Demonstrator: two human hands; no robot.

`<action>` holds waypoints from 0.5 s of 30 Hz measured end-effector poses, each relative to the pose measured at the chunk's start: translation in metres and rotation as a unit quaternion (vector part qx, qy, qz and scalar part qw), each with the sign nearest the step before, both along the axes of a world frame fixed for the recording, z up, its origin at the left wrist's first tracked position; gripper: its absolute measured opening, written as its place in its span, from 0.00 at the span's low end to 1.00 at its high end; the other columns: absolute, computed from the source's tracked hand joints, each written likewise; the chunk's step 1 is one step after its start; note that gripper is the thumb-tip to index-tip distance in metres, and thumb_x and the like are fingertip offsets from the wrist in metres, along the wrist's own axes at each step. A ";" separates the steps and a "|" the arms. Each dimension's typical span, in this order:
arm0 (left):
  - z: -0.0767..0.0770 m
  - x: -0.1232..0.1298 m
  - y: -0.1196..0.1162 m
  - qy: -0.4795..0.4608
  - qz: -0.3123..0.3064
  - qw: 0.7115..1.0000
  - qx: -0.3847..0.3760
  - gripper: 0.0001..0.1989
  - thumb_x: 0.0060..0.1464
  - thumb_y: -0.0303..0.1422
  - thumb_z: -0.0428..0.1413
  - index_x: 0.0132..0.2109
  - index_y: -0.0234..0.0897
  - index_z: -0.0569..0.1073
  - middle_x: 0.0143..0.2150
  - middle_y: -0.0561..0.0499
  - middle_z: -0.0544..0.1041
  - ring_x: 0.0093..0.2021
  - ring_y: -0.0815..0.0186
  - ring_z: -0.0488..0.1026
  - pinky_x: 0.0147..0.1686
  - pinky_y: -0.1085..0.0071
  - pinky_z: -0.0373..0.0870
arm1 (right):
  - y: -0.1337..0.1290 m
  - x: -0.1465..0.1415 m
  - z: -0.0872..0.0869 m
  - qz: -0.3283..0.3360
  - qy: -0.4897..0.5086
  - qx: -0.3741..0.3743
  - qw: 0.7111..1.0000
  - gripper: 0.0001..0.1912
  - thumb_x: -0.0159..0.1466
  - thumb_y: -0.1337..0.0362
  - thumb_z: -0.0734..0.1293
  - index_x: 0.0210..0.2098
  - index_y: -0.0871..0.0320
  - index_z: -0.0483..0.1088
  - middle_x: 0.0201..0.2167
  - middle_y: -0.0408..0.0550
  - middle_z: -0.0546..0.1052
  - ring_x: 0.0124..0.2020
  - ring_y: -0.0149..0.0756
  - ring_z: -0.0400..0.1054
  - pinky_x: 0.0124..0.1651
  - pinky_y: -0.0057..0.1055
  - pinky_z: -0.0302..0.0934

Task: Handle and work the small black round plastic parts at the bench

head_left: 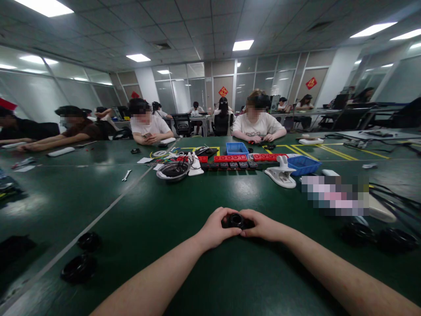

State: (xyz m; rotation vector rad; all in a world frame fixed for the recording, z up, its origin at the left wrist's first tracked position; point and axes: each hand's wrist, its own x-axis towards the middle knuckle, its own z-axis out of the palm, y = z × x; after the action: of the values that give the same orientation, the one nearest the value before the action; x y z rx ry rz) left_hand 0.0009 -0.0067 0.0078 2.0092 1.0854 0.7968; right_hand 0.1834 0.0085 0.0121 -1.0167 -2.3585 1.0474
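Observation:
A small round black part with a ring-shaped opening on top is held between my two hands, low over the green table. My left hand wraps its fingers and thumb round its left side. From the right, my right hand grips the same part, its thumb and fingertips meeting the left ones. The underside of the part is hidden by the hands.
Two black ring-shaped parts lie at the left, two more at the right. Beyond my hands are a round dish, a white clamp, red strips and blue trays. People sit across the table.

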 end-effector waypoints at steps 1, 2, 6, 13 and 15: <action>0.000 0.000 0.000 -0.002 0.000 1.000 0.002 0.19 0.39 0.34 0.58 0.43 0.39 0.67 0.37 0.51 0.65 0.36 0.67 0.63 0.36 0.72 0.61 | 0.000 0.000 0.000 0.000 -0.002 0.000 1.000 0.15 0.49 0.66 0.65 0.38 0.60 0.66 0.32 0.44 0.67 0.33 0.33 0.61 0.35 0.27 0.56; 0.001 0.000 0.000 -0.003 0.000 1.000 0.004 0.19 0.39 0.33 0.58 0.43 0.39 0.67 0.37 0.51 0.65 0.36 0.67 0.63 0.35 0.72 0.61 | 0.000 0.000 0.000 0.000 -0.003 0.000 1.000 0.15 0.49 0.66 0.65 0.38 0.60 0.66 0.32 0.44 0.67 0.33 0.32 0.61 0.35 0.27 0.56; 0.000 0.000 0.000 -0.007 0.002 1.000 0.004 0.20 0.39 0.34 0.58 0.43 0.39 0.67 0.37 0.51 0.65 0.36 0.67 0.63 0.35 0.72 0.61 | -0.001 -0.001 0.002 -0.001 -0.002 0.000 1.000 0.15 0.50 0.66 0.65 0.38 0.61 0.66 0.31 0.44 0.67 0.32 0.32 0.61 0.34 0.27 0.55; -0.001 0.000 0.000 -0.010 0.004 1.000 0.007 0.20 0.38 0.35 0.58 0.43 0.39 0.67 0.35 0.51 0.64 0.34 0.67 0.62 0.34 0.72 0.60 | 0.000 0.000 0.001 0.002 -0.001 -0.003 1.000 0.15 0.49 0.66 0.65 0.37 0.61 0.66 0.31 0.44 0.67 0.32 0.32 0.61 0.34 0.27 0.55; 0.000 -0.001 -0.001 -0.011 0.002 1.000 0.003 0.20 0.39 0.35 0.58 0.43 0.39 0.67 0.35 0.51 0.64 0.35 0.67 0.62 0.34 0.72 0.60 | 0.000 0.000 0.001 0.005 -0.002 0.000 1.000 0.14 0.50 0.66 0.65 0.37 0.61 0.66 0.31 0.44 0.67 0.32 0.32 0.61 0.34 0.27 0.55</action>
State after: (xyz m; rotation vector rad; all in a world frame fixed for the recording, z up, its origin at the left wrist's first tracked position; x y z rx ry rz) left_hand 0.0003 -0.0076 0.0077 1.9997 1.0752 0.8229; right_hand 0.1829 0.0085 0.0132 -1.0101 -2.3694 1.0489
